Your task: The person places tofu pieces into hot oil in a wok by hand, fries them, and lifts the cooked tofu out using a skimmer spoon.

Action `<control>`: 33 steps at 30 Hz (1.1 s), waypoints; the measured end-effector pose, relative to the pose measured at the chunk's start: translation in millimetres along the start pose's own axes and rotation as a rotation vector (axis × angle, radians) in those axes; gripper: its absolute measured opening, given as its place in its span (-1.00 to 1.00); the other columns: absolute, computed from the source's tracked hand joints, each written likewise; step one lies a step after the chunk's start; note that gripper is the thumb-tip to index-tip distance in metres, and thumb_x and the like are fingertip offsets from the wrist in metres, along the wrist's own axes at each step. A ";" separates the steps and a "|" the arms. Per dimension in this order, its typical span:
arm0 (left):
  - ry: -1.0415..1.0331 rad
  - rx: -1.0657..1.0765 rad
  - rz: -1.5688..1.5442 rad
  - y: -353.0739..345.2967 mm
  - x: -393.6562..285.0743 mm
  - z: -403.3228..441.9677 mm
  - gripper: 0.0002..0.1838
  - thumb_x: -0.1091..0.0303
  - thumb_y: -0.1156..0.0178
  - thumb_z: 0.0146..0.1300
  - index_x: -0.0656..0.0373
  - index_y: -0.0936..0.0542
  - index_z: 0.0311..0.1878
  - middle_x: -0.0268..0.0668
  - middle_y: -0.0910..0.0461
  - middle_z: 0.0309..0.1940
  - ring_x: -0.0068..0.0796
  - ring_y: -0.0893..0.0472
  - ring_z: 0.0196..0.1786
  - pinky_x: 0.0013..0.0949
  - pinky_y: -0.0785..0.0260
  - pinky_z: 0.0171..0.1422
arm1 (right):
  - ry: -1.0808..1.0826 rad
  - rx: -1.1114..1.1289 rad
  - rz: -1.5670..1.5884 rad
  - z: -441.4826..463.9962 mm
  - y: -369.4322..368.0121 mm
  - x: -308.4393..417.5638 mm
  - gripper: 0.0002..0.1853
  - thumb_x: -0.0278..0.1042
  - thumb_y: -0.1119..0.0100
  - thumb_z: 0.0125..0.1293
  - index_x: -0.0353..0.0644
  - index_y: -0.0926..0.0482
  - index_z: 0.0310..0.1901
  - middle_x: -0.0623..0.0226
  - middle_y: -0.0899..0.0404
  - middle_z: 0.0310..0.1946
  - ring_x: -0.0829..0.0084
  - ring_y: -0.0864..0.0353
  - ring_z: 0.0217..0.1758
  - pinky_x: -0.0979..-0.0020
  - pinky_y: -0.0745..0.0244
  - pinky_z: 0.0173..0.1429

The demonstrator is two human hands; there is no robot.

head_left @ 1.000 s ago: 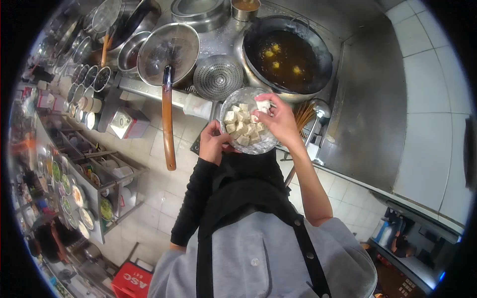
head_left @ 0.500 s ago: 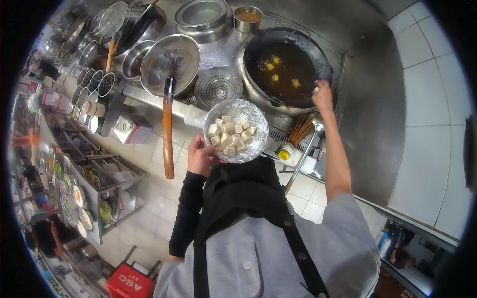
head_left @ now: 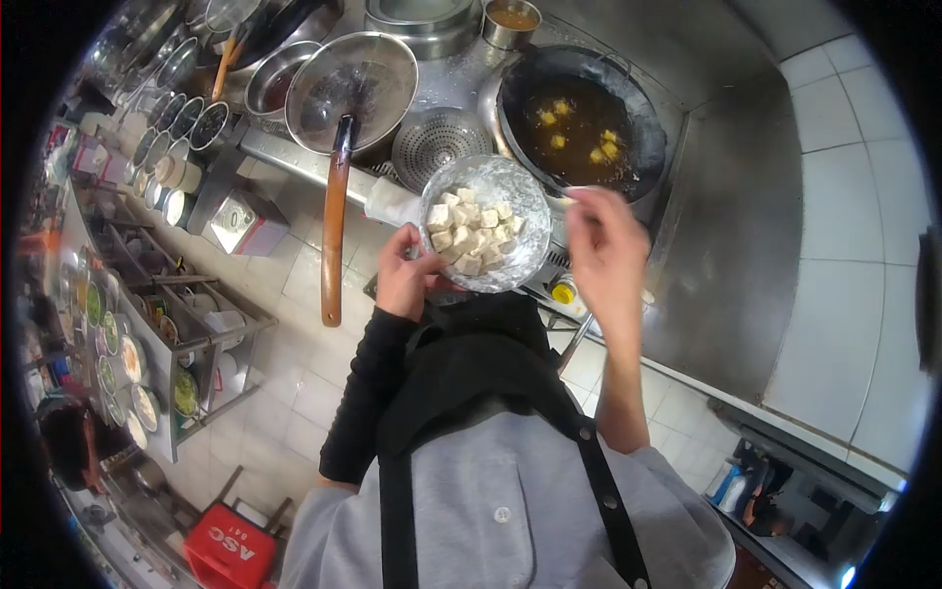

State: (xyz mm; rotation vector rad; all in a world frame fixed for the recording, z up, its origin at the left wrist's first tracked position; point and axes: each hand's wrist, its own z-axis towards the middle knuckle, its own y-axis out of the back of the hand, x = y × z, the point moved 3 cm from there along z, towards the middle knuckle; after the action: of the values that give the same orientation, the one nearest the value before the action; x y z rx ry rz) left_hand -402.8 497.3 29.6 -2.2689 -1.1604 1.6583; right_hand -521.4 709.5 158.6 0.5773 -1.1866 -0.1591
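Observation:
My left hand point(head_left: 404, 275) grips the rim of a metal bowl point(head_left: 530, 211) whose inside is dusted with white powder. Pale cubes that look like tofu point(head_left: 469, 234) fill much of the bowl. To the right of it, my right hand point(head_left: 606, 250) hovers between the bowl and a black wok point(head_left: 648, 128), its fingers smeared by motion. Whether it holds anything cannot be made out. In the wok, several yellowish pieces point(head_left: 606, 149) sit in dark, bubbling oil point(head_left: 579, 93).
Behind the bowl lies a perforated metal strainer point(head_left: 439, 142). A wooden-handled pan point(head_left: 336, 226) juts out over the counter edge on the left. Farther back stand a metal container of orange liquid point(head_left: 511, 20) and stacked pots point(head_left: 422, 25). A red stool point(head_left: 231, 550) is on the floor.
My right hand has come back from the wok's right rim toward the bowl. More pieces show on the right side of the oil. The bowl sits slightly farther right and up in view.

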 end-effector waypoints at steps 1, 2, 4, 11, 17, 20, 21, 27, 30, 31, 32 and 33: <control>-0.030 0.009 0.038 -3.9 -2.1 0.5 -0.72 0.73 -0.19 0.14 0.15 -0.34 -0.26 -0.26 -0.49 -0.26 -0.23 -0.68 -0.31 -0.08 -0.75 -0.37 | -0.147 0.107 0.097 -3.4 -19.0 -21.4 -0.73 -0.52 -0.22 0.38 -0.33 -0.63 0.09 0.06 -0.66 0.08 0.16 -0.74 0.03 0.28 -0.66 0.12; -0.056 0.020 0.077 -7.2 -3.5 0.7 -0.72 0.73 -0.19 0.13 0.16 -0.34 -0.26 -0.23 -0.52 -0.24 -0.20 -0.70 -0.31 -0.06 -0.77 -0.34 | -0.207 0.183 0.010 -4.7 -32.0 -31.1 -0.65 -0.42 -0.24 0.40 -0.34 -0.58 0.17 -0.02 -0.62 0.12 0.10 -0.71 0.11 0.20 -0.62 0.20; -0.140 0.023 0.156 -17.4 -6.7 2.8 -0.71 0.75 -0.20 0.13 0.18 -0.33 -0.28 -0.20 -0.54 -0.26 -0.17 -0.72 -0.30 -0.02 -0.79 -0.30 | -0.252 0.245 -0.129 -3.5 -56.5 -52.5 -0.52 -0.29 -0.24 0.41 -0.34 -0.50 0.28 -0.15 -0.56 0.19 -0.02 -0.63 0.23 0.09 -0.54 0.32; -0.196 0.100 0.287 -24.9 -2.9 14.4 -0.72 0.72 -0.25 0.00 0.26 -0.30 -0.41 -0.28 -0.25 -0.11 -0.23 -0.64 -0.27 -0.24 -0.75 -0.44 | -0.141 0.374 -0.382 -7.5 -76.5 -62.8 -0.40 -0.46 -0.21 0.25 -0.21 -0.44 0.37 -0.17 -0.40 0.30 -0.24 -0.39 0.37 -0.03 -0.37 0.45; -0.114 0.135 0.247 -16.0 -16.6 21.5 -0.72 0.71 -0.24 -0.01 0.26 -0.31 -0.41 -0.25 -0.26 -0.13 -0.22 -0.64 -0.29 -0.22 -0.74 -0.47 | 0.317 0.333 -0.551 -11.2 -83.6 -58.1 -0.41 -0.61 -0.20 0.13 -0.19 -0.50 0.28 -0.07 -0.37 0.26 -0.11 -0.35 0.33 -0.02 -0.37 0.44; -0.025 0.147 0.225 -9.8 -18.2 25.2 -0.75 0.72 -0.22 0.03 0.23 -0.34 -0.39 -0.26 -0.36 -0.18 -0.20 -0.66 -0.33 -0.13 -0.75 -0.47 | 0.208 0.451 -0.678 -8.1 -95.1 -64.4 -0.52 -0.55 -0.18 0.20 -0.24 -0.52 0.21 -0.06 -0.40 0.21 -0.12 -0.42 0.30 -0.04 -0.46 0.36; 0.026 0.143 0.190 -8.4 -17.1 26.9 -0.77 0.72 -0.20 0.05 0.21 -0.36 -0.38 -0.26 -0.42 -0.21 -0.18 -0.68 -0.33 -0.09 -0.75 -0.45 | 0.173 0.497 -0.736 -5.7 -97.0 -65.1 -0.54 -0.53 -0.17 0.22 -0.24 -0.52 0.20 -0.06 -0.40 0.20 -0.12 -0.44 0.29 -0.04 -0.49 0.33; 0.082 0.041 0.029 -7.8 15.0 47.1 -0.75 0.74 -0.19 0.02 0.16 -0.37 -0.38 -0.34 -0.43 -0.27 -0.25 -0.64 -0.38 -0.08 -0.73 -0.50 | 0.059 0.363 -0.874 -18.2 -107.0 -83.6 -0.66 -0.48 -0.14 0.32 -0.28 -0.54 0.13 -0.13 -0.45 0.12 -0.16 -0.58 0.10 0.03 -0.66 0.15; 0.089 0.012 0.019 -16.3 22.8 54.1 -0.74 0.73 -0.18 0.03 0.15 -0.37 -0.38 -0.33 -0.43 -0.26 -0.25 -0.64 -0.37 -0.08 -0.73 -0.50 | 0.008 0.353 -0.816 -7.7 -101.2 -96.3 -0.71 -0.49 -0.15 0.33 -0.35 -0.54 0.07 -0.17 -0.47 0.07 -0.21 -0.60 0.08 -0.02 -0.66 0.13; 0.098 0.004 0.018 -20.8 24.2 53.8 -0.74 0.73 -0.18 0.03 0.14 -0.37 -0.37 -0.33 -0.43 -0.26 -0.25 -0.64 -0.36 -0.08 -0.73 -0.50 | 0.011 0.331 -0.774 -6.4 -96.1 -102.5 -0.71 -0.50 -0.15 0.33 -0.37 -0.54 0.06 -0.17 -0.48 0.06 -0.22 -0.60 0.08 -0.03 -0.65 0.12; 0.099 0.001 0.004 -25.2 24.3 55.1 -0.75 0.73 -0.15 0.05 0.13 -0.35 -0.37 -0.32 -0.45 -0.30 -0.28 -0.63 -0.36 -0.09 -0.73 -0.49 | 0.019 0.264 -0.690 -1.8 -89.1 -108.7 -0.74 -0.51 -0.18 0.31 -0.36 -0.56 0.02 -0.19 -0.50 0.01 -0.24 -0.60 0.07 -0.06 -0.63 0.11; 0.120 0.008 0.002 -28.6 24.2 56.8 -0.75 0.73 -0.15 0.06 0.13 -0.35 -0.37 -0.32 -0.46 -0.32 -0.30 -0.63 -0.37 -0.09 -0.73 -0.48 | 0.006 0.255 -0.627 4.3 -82.2 -112.2 -0.74 -0.51 -0.18 0.31 -0.35 -0.57 0.02 -0.19 -0.51 0.00 -0.24 -0.60 0.06 -0.06 -0.62 0.11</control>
State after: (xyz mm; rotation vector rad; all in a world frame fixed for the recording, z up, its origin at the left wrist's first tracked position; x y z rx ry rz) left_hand -463.0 513.2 2.0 -2.3290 -1.1231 1.5016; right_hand -553.6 684.7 25.6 1.1657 -0.9931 -0.5417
